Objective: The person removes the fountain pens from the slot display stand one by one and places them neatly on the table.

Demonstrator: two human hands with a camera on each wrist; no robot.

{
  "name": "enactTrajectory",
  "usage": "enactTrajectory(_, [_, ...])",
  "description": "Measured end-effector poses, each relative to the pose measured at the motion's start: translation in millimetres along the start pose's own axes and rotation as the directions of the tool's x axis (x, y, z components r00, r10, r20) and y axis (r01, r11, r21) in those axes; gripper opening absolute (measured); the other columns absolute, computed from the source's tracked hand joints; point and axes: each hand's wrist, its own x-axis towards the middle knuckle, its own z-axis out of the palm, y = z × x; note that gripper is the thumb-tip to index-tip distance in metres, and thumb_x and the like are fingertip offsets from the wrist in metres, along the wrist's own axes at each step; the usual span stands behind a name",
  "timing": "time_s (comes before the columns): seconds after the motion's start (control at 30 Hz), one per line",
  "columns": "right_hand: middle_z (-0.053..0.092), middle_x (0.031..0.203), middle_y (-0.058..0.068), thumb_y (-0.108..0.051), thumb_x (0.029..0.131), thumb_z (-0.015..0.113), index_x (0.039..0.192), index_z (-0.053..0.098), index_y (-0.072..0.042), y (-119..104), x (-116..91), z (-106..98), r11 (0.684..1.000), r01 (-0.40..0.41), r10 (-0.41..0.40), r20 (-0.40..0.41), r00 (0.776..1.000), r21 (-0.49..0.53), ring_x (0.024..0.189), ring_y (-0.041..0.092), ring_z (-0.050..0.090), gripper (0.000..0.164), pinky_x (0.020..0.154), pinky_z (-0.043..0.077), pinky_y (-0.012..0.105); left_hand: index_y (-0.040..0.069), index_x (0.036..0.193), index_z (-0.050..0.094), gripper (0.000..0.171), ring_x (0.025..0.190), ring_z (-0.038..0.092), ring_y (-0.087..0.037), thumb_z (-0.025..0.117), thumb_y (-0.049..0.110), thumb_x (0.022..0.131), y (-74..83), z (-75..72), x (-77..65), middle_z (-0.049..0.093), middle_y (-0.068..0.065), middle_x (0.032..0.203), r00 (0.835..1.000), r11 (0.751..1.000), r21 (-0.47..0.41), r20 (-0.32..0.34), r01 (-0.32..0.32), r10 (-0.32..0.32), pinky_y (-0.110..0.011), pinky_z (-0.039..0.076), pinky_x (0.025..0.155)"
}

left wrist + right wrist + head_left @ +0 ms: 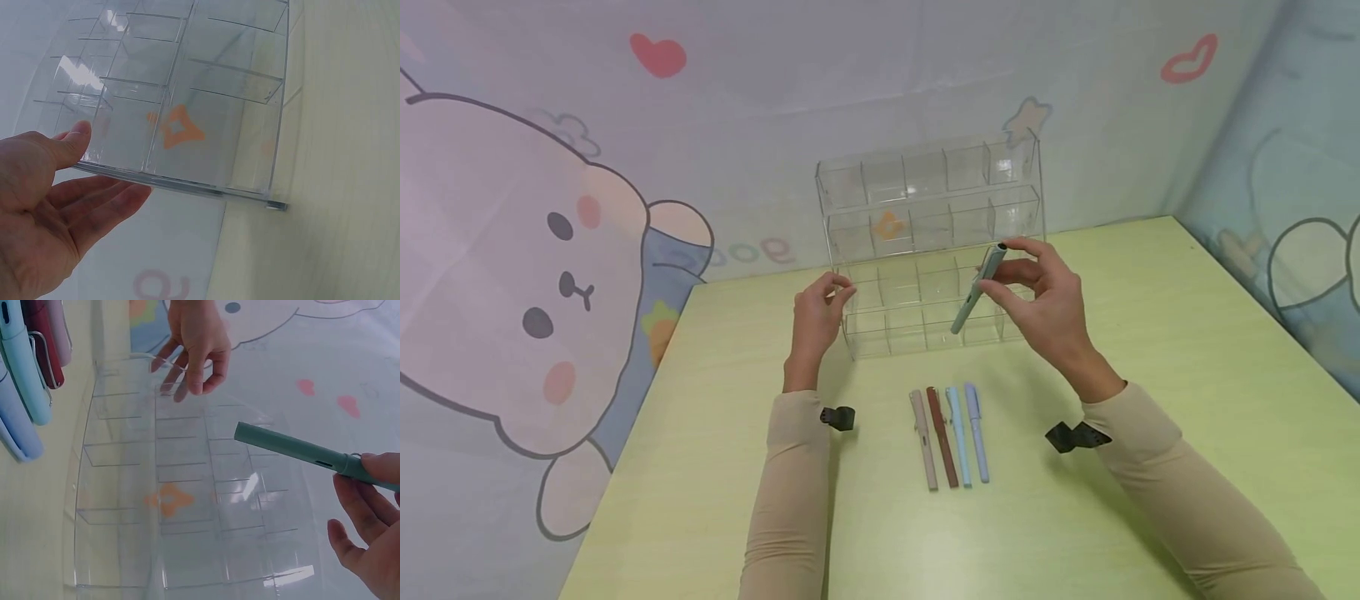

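Observation:
My right hand (1051, 310) pinches a grey-green capped pen (290, 448) between thumb and fingers. The pen is held tilted in front of the clear tiered organizer (925, 197), its lower end toward the lower tiers in the head view. At the organizer's left side, my left hand (816, 321) grips the side panel, thumb on one face and fingers on the other. On the table in front lie a beige pen (925, 443), a dark red-brown pen (943, 442), a light blue pen (959, 442) and a lavender pen (977, 435), side by side.
The organizer has several stepped rows split into small compartments and stands at the back of the pale green table (700, 467). Behind it hangs a cartoon-printed backdrop (760, 100), which also covers the right side. A small black camera (1067, 437) sits on each wrist.

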Motion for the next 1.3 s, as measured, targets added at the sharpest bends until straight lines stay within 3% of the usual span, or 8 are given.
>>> enactTrajectory(0.33, [0.069,0.099,0.001,0.019,0.087,0.065,0.136,0.052,0.004,-8,3,-11,0.994,-0.058,0.056,0.027,0.998,0.097,0.089,0.014,0.068,0.053,0.072,0.059,0.028,0.008,0.104,0.069,0.014,0.102,0.071,-0.034,0.067,0.021,0.098,0.3,1.2,0.1,0.071,-0.019,0.112,1.000,1.000,-0.005,-0.007,-0.003,0.003,-0.051,0.051,0.095])
enactTrajectory(0.57, [0.066,0.102,0.010,0.014,0.091,0.063,0.141,0.049,0.001,-17,7,-22,0.991,-0.136,0.134,0.084,0.987,0.011,0.090,0.014,0.066,0.054,0.066,0.059,0.028,0.007,0.104,0.069,0.015,0.101,0.071,-0.034,0.068,0.020,0.098,1.9,0.0,-0.5,0.072,-0.019,0.110,1.000,1.000,0.002,-0.012,-0.005,0.005,-0.054,0.036,0.110])
enactTrajectory(0.63, [0.064,0.103,0.015,0.012,0.093,0.061,0.143,0.045,0.001,-19,8,-25,0.983,-0.178,0.181,0.115,0.977,-0.037,0.091,0.015,0.065,0.054,0.065,0.059,0.027,0.007,0.104,0.070,0.014,0.102,0.070,-0.035,0.068,0.020,0.098,2.7,-0.3,-0.6,0.071,-0.020,0.113,1.000,1.000,-0.002,-0.012,-0.007,0.007,-0.054,0.038,0.108])
enactTrajectory(0.73, [0.059,0.106,0.020,0.009,0.097,0.058,0.147,0.039,-0.001,-22,9,-28,0.956,-0.274,0.288,0.172,0.942,-0.101,0.093,0.018,0.062,0.054,0.065,0.059,0.028,0.007,0.103,0.069,0.014,0.103,0.070,-0.035,0.068,0.020,0.098,2.9,-0.5,-0.5,0.070,-0.021,0.116,1.000,1.000,-0.005,-0.014,-0.010,0.010,-0.053,0.042,0.105])
enactTrajectory(0.87, [0.055,0.113,0.022,0.004,0.100,0.056,0.150,0.032,-0.003,-23,9,-31,0.908,-0.394,0.419,0.245,0.875,-0.144,0.097,0.023,0.059,0.056,0.069,0.060,0.035,0.007,0.103,0.069,0.015,0.101,0.071,-0.034,0.068,0.021,0.098,2.6,-0.3,-0.6,0.070,-0.021,0.115,1.000,1.000,-0.001,-0.014,-0.007,0.007,-0.052,0.048,0.098])
enactTrajectory(1.1, [0.048,0.122,0.024,0.005,0.100,0.054,0.150,0.028,-0.001,-21,11,-35,0.852,-0.509,0.521,0.307,0.797,-0.125,0.099,0.028,0.058,0.057,0.071,0.060,0.041,0.007,0.104,0.069,0.014,0.101,0.071,-0.033,0.068,0.020,0.098,2.3,0.0,-0.3,0.072,-0.019,0.111,1.000,1.000,0.009,-0.016,-0.003,0.003,-0.052,0.048,0.098])
enactTrajectory(1.3, [0.044,0.121,0.024,0.003,0.102,0.052,0.151,0.025,-0.003,-17,10,-38,0.804,-0.573,0.586,0.371,0.721,-0.156,0.103,0.033,0.056,0.056,0.073,0.060,0.043,0.008,0.104,0.070,0.015,0.101,0.071,-0.033,0.067,0.021,0.098,1.9,0.2,-0.3,0.072,-0.019,0.109,1.000,1.000,0.002,-0.015,-0.001,0.001,-0.050,0.053,0.089])
